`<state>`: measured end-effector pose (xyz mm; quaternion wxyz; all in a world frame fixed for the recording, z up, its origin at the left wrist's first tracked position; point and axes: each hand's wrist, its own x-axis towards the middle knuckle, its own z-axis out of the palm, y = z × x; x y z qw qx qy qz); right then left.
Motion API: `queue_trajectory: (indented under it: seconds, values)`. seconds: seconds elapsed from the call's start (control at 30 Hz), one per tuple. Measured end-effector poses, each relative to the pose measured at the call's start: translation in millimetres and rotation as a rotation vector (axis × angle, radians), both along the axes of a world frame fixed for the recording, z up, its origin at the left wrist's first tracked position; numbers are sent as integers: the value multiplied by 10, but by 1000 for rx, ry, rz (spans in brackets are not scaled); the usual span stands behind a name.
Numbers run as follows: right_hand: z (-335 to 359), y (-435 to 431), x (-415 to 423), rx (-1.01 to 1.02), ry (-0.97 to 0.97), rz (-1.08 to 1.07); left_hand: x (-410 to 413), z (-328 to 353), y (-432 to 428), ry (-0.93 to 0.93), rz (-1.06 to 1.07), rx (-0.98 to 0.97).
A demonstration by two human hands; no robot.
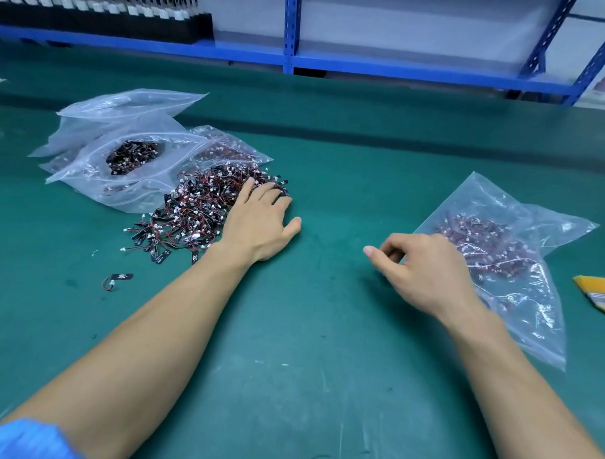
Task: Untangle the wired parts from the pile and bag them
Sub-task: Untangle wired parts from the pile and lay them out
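Note:
A tangled pile of small black wired parts (195,208) with red wires and white plugs lies on the green table mat (307,332). My left hand (260,221) rests on the pile's right edge, fingers spread over the parts. My right hand (426,268) hovers by the left edge of a clear bag (505,264) that holds sorted parts; its fingers are loosely curled and I see nothing in them. One loose part (117,279) lies alone in front of the pile.
Several clear bags (125,147) sit behind the pile, one open with parts inside. A yellow-and-grey object (600,294) lies at the right edge. Blue shelving (291,29) runs along the back, with a black rack (96,12) at the far left.

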<state>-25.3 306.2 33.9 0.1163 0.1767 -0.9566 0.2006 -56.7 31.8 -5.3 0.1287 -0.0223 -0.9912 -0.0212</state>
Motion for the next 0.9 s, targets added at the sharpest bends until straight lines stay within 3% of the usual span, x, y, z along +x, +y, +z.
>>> queue_trajectory:
  seconds: [0.17, 0.43, 0.57, 0.73, 0.9]
  values:
    - [-39, -26, -14, 38, -41, 58, 97, 69, 29, -46, -147, 136]
    - [-5, 153, -113, 96, -120, -151, 521, 126, 224, 16, -379, 318]
    - [-5, 198, -134, 116, -116, -206, 520, 142, 214, 145, -306, 446]
    - [-17, 120, -102, 42, -37, -103, 446, 71, 172, -31, -259, 397]
    - [-80, -21, -20, -21, 14, 141, 530, 92, 169, -11, -271, 362]
